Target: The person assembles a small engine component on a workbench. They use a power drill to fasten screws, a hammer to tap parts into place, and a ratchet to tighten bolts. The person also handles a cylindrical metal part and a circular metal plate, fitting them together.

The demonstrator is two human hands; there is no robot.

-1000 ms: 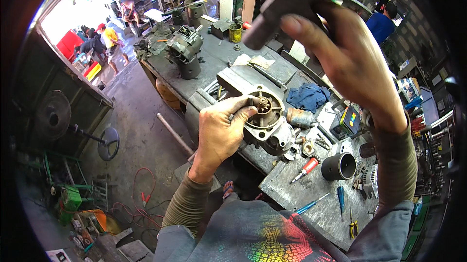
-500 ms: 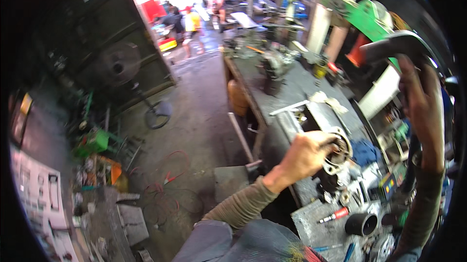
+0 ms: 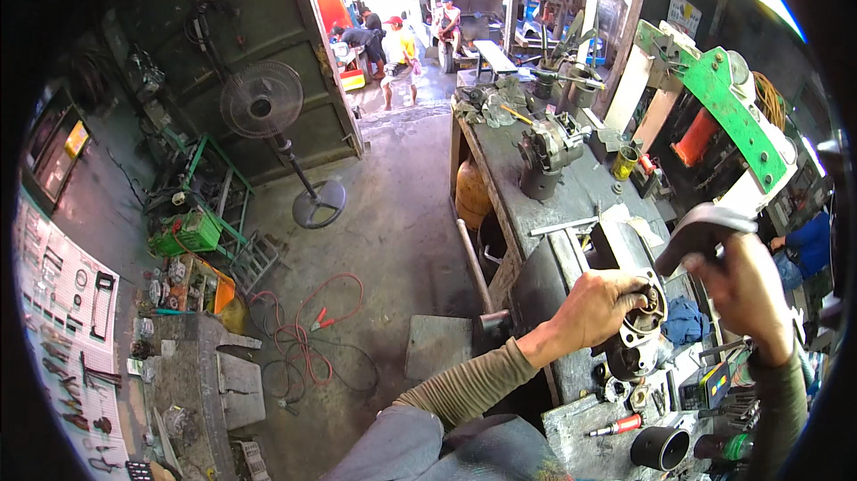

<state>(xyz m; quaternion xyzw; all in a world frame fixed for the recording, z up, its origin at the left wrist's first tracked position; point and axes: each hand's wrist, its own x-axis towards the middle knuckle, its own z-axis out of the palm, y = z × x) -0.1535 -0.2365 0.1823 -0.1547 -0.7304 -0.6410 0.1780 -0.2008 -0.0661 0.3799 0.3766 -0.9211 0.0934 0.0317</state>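
Note:
My left hand (image 3: 596, 307) reaches over the bench, fingers pinched together at the open end of a round metal housing (image 3: 658, 310) with bolt ears. Whatever small piece they grip is hidden by the fingers. My right hand (image 3: 748, 289) is closed around a dark hammer (image 3: 705, 231), whose head is above and to the right of the housing; motion blurs both. Below the housing a red-handled screwdriver (image 3: 618, 426) lies on the metal top beside a black cylindrical sleeve (image 3: 660, 448). A blue rag (image 3: 685, 320) is bunched just right of the housing.
Farther along the bench (image 3: 500, 164) stands another metal assembly (image 3: 546, 155). A green press frame (image 3: 714, 97) rises at the right. On the floor, left, are a standing fan (image 3: 262, 106) and red cables (image 3: 308, 325). People (image 3: 397, 57) are in the bright doorway.
My right hand has come down with the hammer, from high at the right to near the housing. My left hand stays at the housing. The whole view has shifted and become sharper.

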